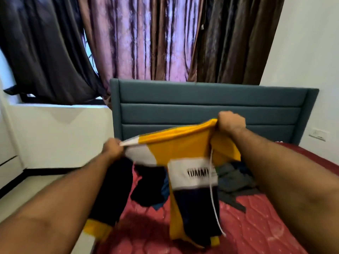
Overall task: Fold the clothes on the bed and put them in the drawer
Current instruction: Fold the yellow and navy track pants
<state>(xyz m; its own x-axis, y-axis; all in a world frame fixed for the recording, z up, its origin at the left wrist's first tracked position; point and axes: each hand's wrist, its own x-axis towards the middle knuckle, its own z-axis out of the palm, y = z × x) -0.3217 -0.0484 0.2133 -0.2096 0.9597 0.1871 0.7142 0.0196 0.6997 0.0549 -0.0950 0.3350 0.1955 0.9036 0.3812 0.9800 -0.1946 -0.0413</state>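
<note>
A yellow, white and navy hoodie (183, 149) with black lettering and a white drawstring hangs in the air above the bed. My left hand (112, 149) grips its white-and-yellow edge at the left. Higher and further back, my right hand (230, 121) grips the yellow top edge at the right. The hoodie's lower part and one sleeve dangle down toward the red mattress (256, 226). Behind the hoodie lies a loose pile of dark clothes (234, 178), partly hidden by it.
A teal padded headboard (211, 107) stands at the far end of the bed. Brown and purple curtains (146, 37) hang behind it. White wall and floor lie left of the bed, and a wall socket (318, 134) is at the right.
</note>
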